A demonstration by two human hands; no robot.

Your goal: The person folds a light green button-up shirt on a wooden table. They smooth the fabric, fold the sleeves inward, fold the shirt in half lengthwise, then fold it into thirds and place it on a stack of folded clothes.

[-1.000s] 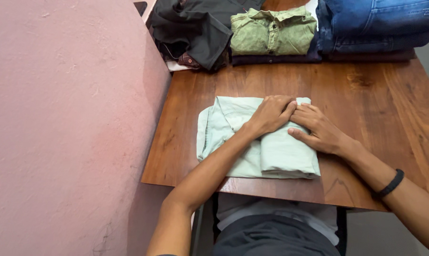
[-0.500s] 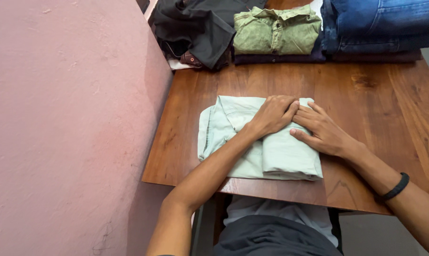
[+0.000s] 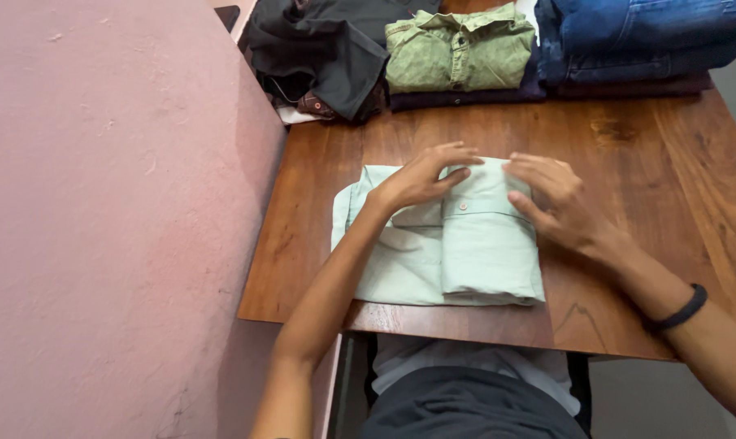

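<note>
Where a second ago both hands lay flat and touching each other on the middle of the folded pale green shirt (image 3: 441, 244), they have now drawn apart and slid toward its far edge, baring the buttoned cuff fold between them. Judging by that, the pressing of the fold looks finished and the hands are squaring up the top edge.

Beside the pink wall (image 3: 108, 219), the shirt lies near the front edge of the wooden desk (image 3: 628, 162), folded into a compact rectangle with 1 sleeve layer on top. The left hand (image 3: 421, 175) is arched, fingers spread narrowly, fingertips on the shirt's far edge, thumb pressing the cloth; it may be pinching a fold, though I cannot tell for sure. The right hand (image 3: 551, 199) is open and slightly cupped, fingers resting on the right upper corner, gripping nothing. A black band (image 3: 675, 310) sits on the right wrist.

At the desk's far side lie a dark garment (image 3: 327, 49), a folded olive shirt (image 3: 457, 49) and folded blue jeans (image 3: 636, 32).
</note>
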